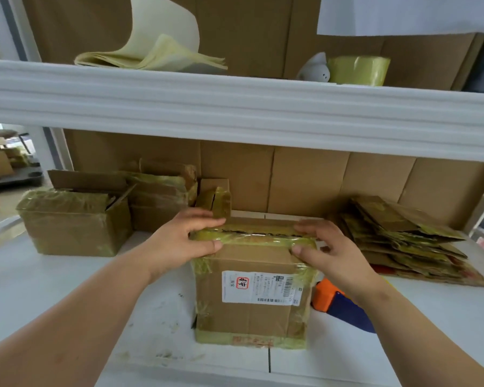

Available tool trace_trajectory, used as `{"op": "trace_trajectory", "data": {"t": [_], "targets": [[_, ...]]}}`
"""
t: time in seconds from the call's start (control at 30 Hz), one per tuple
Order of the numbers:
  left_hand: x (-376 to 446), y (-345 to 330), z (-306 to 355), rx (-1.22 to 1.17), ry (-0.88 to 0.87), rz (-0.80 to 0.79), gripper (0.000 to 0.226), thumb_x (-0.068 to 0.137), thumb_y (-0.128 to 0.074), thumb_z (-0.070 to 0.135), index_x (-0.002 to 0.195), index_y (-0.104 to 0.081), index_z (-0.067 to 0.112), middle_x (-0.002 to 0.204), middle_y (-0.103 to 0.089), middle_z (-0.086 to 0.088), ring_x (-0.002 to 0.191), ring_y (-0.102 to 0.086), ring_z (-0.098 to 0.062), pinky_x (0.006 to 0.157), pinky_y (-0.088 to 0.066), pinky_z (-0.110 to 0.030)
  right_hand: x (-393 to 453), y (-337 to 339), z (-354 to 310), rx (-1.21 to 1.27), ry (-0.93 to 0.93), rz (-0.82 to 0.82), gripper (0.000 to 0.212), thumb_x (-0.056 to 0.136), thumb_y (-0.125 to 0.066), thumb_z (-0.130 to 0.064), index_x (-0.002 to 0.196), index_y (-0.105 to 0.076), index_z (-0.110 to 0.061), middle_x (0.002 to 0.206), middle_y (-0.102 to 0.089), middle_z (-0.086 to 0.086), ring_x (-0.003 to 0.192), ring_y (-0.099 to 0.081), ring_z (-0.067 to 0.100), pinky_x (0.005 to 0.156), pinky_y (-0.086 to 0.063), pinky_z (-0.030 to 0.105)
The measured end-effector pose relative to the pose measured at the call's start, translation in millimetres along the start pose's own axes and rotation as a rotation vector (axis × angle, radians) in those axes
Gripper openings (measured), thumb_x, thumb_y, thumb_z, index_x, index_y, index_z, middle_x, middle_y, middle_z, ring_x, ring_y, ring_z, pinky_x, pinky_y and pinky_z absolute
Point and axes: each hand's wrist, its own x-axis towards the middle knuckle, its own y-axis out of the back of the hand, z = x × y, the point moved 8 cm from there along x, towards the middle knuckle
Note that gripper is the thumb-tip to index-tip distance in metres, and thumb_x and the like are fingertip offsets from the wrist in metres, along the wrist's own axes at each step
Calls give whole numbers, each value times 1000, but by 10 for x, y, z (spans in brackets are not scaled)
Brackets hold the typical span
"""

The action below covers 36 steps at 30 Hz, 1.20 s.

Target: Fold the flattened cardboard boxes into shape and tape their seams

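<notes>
A brown cardboard box with a white shipping label stands upright on the white table, in the middle. Yellowish tape runs along its top seam and edges. My left hand grips the box's top left corner, fingers over the top and thumb on the front face. My right hand grips the top right corner the same way. An orange and blue tape dispenser lies on the table just right of the box, partly hidden by my right forearm.
Folded, taped boxes stand at the back left. A stack of flattened cardboard boxes lies at the right. A white shelf hangs overhead with a tape roll and paper sheets.
</notes>
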Motion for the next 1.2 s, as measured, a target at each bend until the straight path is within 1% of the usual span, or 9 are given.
{"op": "trace_trajectory", "data": {"t": [0.1, 0.23, 0.33, 0.43, 0.57, 0.67, 0.83, 1.07, 1.2], "targets": [[-24, -74, -65, 19, -8, -45, 46, 93, -64, 36, 136, -52, 45, 146, -31, 25, 135, -29, 0, 108, -25, -23, 11, 12, -18, -145, 67, 41, 58, 70, -51, -71, 120, -63, -45, 133, -50, -23, 128, -39, 9, 107, -32, 36], [-90, -203, -65, -75, 10, -81, 54, 99, -49, 41, 151, -33, 40, 158, -9, 31, 136, -13, 9, 110, -17, -19, 42, 4, -10, -212, 106, 42, 42, 91, -55, -57, 128, -63, -37, 145, -45, -22, 135, -30, 2, 116, -26, 37], [-153, -284, -37, -11, 14, -100, 80, 86, -53, 57, 156, -21, 35, 158, 3, 32, 142, -9, 6, 117, -19, -23, 18, 2, 6, -211, 111, 35, 59, 87, -46, -70, 129, -64, -33, 147, -45, -21, 136, -37, 4, 110, -33, 31], [-192, -418, 41, 84, 14, -147, 104, 76, -66, 62, 158, -9, 34, 157, 14, 32, 145, -8, 1, 122, -22, -33, -2, 66, 33, -191, 94, 45, 65, 80, -47, -69, 129, -64, -29, 143, -50, -18, 132, -43, 4, 104, -35, 27], [-143, -586, 153, 95, -4, -112, 106, 78, -71, 58, 159, -7, 32, 160, 15, 28, 148, -9, -3, 121, -21, -32, 37, 191, 118, -242, 74, 43, 50, 93, -58, -49, 140, -52, -33, 139, -53, -13, 130, -45, 12, 108, -38, 35], [-94, -644, 145, 106, 2, -101, 107, 77, -71, 60, 159, -7, 32, 160, 14, 29, 148, -10, -3, 121, -23, -33, 22, 209, 166, -223, 95, 60, 44, 95, -58, -42, 137, -57, -32, 141, -51, -16, 137, -40, 10, 116, -31, 35], [-39, -704, 100, 99, 8, -59, 109, 73, -74, 59, 158, -11, 32, 158, 11, 32, 147, -13, -2, 120, -28, -37, 13, 234, 199, -247, 93, 66, 43, 95, -59, -41, 136, -59, -29, 144, -51, -14, 137, -37, 10, 118, -27, 37], [26, -841, 179, 79, -9, -23, 108, 72, -72, 60, 158, -13, 31, 157, 9, 35, 141, -12, 5, 121, -26, -35, 65, 373, 313, -230, 46, 79, 39, 93, -61, -41, 132, -62, -33, 140, -53, -17, 135, -39, 14, 113, -33, 38], [99, -1004, 243, 64, -31, -38, 109, 71, -71, 62, 158, -14, 31, 157, 9, 35, 145, -11, 3, 120, -28, -36, 22, 506, 398, -200, 40, 139, 48, 84, -55, -54, 125, -65, -33, 132, -55, -20, 131, -41, 14, 108, -32, 34]]}}
